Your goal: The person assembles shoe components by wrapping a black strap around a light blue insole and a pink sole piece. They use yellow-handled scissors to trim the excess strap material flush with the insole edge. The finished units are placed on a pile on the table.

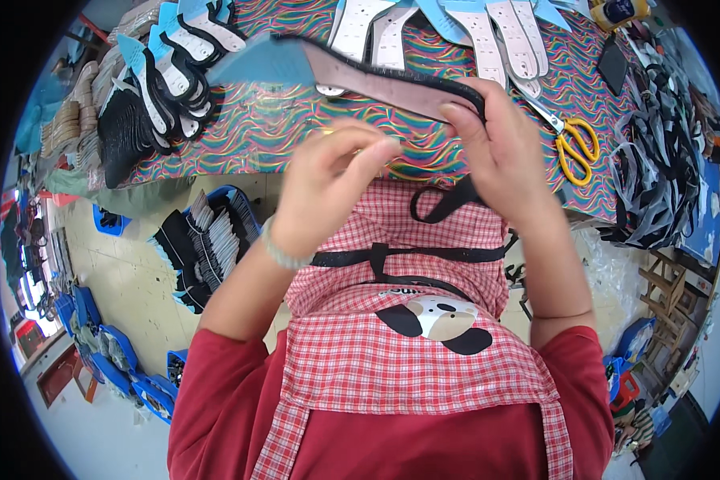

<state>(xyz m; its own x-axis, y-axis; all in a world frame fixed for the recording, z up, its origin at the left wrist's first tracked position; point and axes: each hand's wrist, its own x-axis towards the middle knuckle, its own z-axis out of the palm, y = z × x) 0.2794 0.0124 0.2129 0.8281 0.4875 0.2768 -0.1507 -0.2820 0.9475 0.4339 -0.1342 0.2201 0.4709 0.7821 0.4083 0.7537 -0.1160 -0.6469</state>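
A long shoe insole (pixel 360 84), pink at one end and blue at the other, has a black strip along its edge. My right hand (pixel 500 148) grips its pink end between thumb and fingers, above the patterned table. A loose black strip (pixel 448 202) hangs below that hand against my checked apron. To the left, my left hand (pixel 328 180) is held apart from the insole, thumb and fingers pinched together; whether anything thin is between them cannot be made out. Yellow-handled scissors (pixel 576 150) lie to the right of my right hand.
Several edged insoles (pixel 168 84) are piled at the table's left, beside stacked black pieces (pixel 126 132). More pink and blue insoles (pixel 488 36) lie at the far side. Black strips (pixel 656 168) heap at the right edge. A blue basket of pieces (pixel 244 212) stands below left.
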